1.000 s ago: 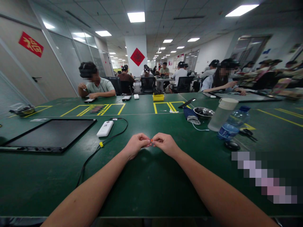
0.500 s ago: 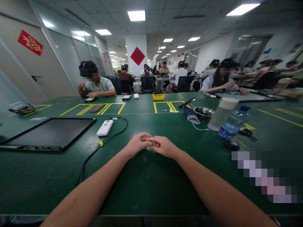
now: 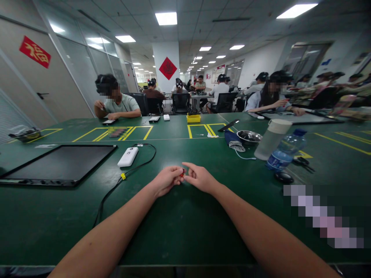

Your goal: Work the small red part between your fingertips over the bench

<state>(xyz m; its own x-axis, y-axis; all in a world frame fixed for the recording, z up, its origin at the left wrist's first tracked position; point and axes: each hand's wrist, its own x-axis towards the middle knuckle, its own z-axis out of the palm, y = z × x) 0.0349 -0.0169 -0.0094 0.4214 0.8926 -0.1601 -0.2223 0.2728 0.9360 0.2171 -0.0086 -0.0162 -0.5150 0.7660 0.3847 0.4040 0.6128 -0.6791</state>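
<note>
Fingers on the left hand are pinching a tiny red thing. The thumb and finger are pressing close, and a bit of red is peeking out at their tips. It is too small and too covered for me to tell what it is. The red thing is sitting to the right of the white charger, and nearer to the person than the charger is.

The right hand is facing the left one, a bit farther to the right of the charger. Its pointing finger is sticking out and its thumb is sitting lower, so a gap is showing between them. The other fingers are curling in. The thumb tip is sitting just beside the red thing, and I cannot tell if they are touching.

Both arms are leaning over the green table. A black cord is bending around the right side of the charger, and a yellow tag is hanging on to it. A big black screen is lying to the left of the charger. A tall cup and a blue bottle are standing far to the right of the charger.
</note>
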